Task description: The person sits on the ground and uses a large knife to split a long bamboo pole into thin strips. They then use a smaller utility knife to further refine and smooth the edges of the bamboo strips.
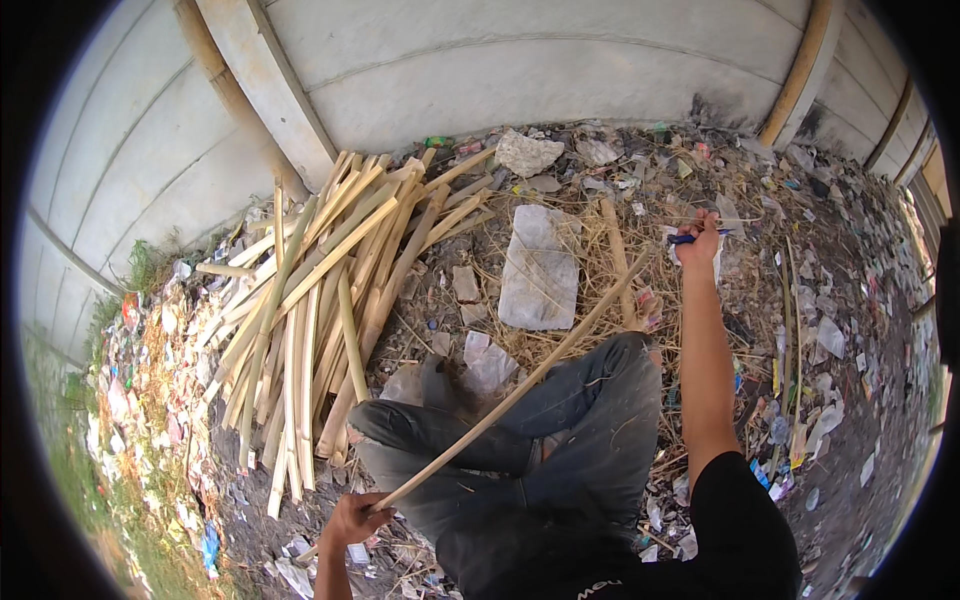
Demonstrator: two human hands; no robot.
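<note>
My left hand (353,517) grips the near end of a long thin bamboo strip (520,385) that runs diagonally up to the right across my bent knees in grey trousers (590,420). My right hand (700,240) is stretched far forward over the littered ground and holds a small blue-handled tool (690,238); I cannot tell what kind it is. The strip's far end lies near a tan slat on the ground, left of my right hand.
A pile of split bamboo slats (320,290) leans out from a concrete wall (520,70) on the left. A flat white sack (540,265) and a pale stone (527,152) lie ahead. Plastic scraps and dry straw litter the ground (830,330).
</note>
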